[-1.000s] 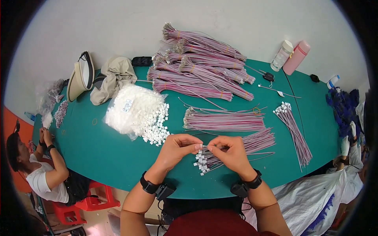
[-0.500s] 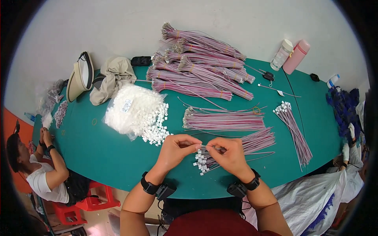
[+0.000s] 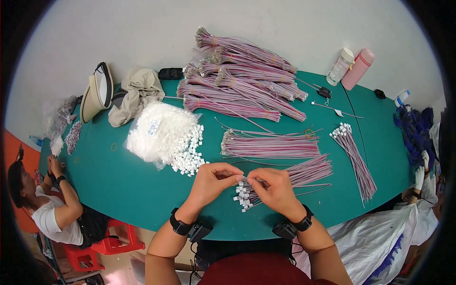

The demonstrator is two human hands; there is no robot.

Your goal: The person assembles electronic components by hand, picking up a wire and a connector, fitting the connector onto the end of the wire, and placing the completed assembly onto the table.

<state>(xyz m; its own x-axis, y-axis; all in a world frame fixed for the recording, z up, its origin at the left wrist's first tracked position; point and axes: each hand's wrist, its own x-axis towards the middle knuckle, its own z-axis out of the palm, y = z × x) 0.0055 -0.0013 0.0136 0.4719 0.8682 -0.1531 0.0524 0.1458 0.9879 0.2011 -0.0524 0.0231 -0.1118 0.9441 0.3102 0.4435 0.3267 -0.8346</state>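
Note:
My left hand (image 3: 214,184) is closed in a pinch on a small white connector housing, mostly covered by the fingertips. Just to its right, my right hand (image 3: 274,186) pinches the end of a thin cable, and the fingertips of both hands nearly meet. Under them lies a bunch of grey and pink cables (image 3: 311,171) with white connector housings (image 3: 243,195) on their left ends. Farther back is a bundle of cables with bare terminal ends (image 3: 273,145). Loose white housings (image 3: 190,159) spill from a clear plastic bag (image 3: 154,128) to the left.
Tied cable bundles (image 3: 242,85) are piled at the back of the green table (image 3: 156,199). Another bunch with housings (image 3: 356,166) lies at right. A visor (image 3: 97,92), cloth (image 3: 137,95) and pink bottle (image 3: 358,69) stand along the wall. People work at both sides.
My right hand has shifted slightly left, its fingertips closer to the left hand's. My left hand has barely moved. The gloved hands at the far right have changed position.

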